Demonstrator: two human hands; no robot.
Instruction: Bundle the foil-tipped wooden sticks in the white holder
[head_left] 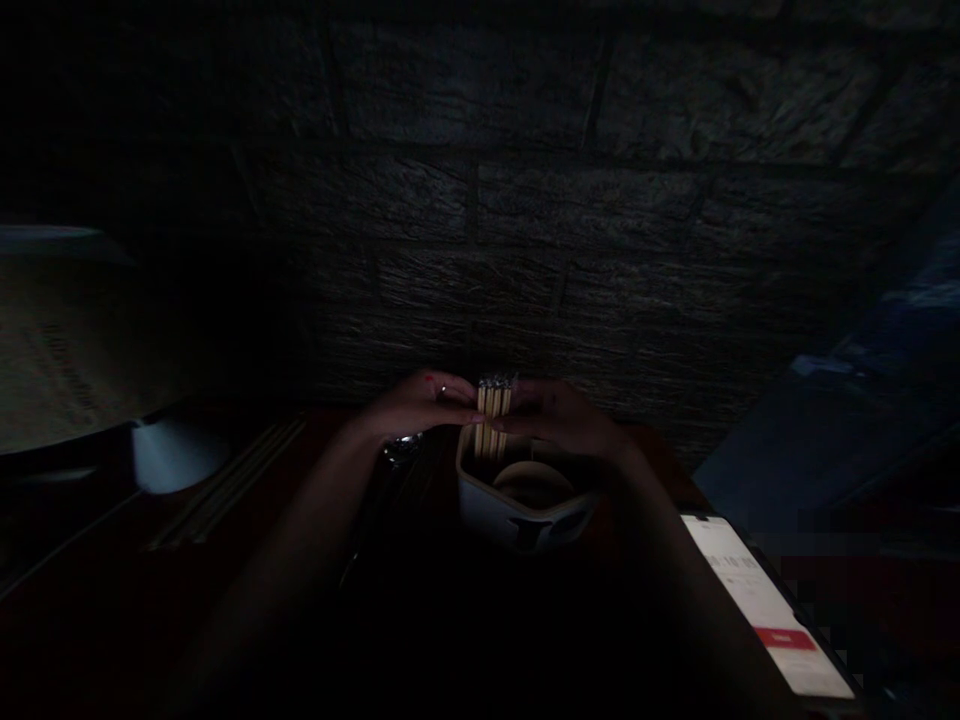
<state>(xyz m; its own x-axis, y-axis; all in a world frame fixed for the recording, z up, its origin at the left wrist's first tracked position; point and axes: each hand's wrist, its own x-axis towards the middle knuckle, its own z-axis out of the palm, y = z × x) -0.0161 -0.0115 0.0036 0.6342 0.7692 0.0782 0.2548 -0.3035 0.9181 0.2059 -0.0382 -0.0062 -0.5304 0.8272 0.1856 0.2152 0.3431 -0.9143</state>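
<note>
Between both hands stands an upright bundle of chopsticks [494, 408] with dark patterned top ends. My left hand [416, 405] grips the bundle from the left, thumb across its front. From the right, my right hand [566, 415] closes on the same bundle. The lower ends reach into a pale container [499, 510] with dark markings on its front. A round, lighter rim [532, 480] shows inside it. How deep the chopsticks go is hard to make out in the dim light.
Several more chopsticks [225, 485] lie on the dark table to the left, near a pale cup-like object [176, 455]. Shiny metal items [403, 448] sit by my left wrist. A lit phone [765, 600] lies at the right. A brick-patterned wall [525, 200] rises behind.
</note>
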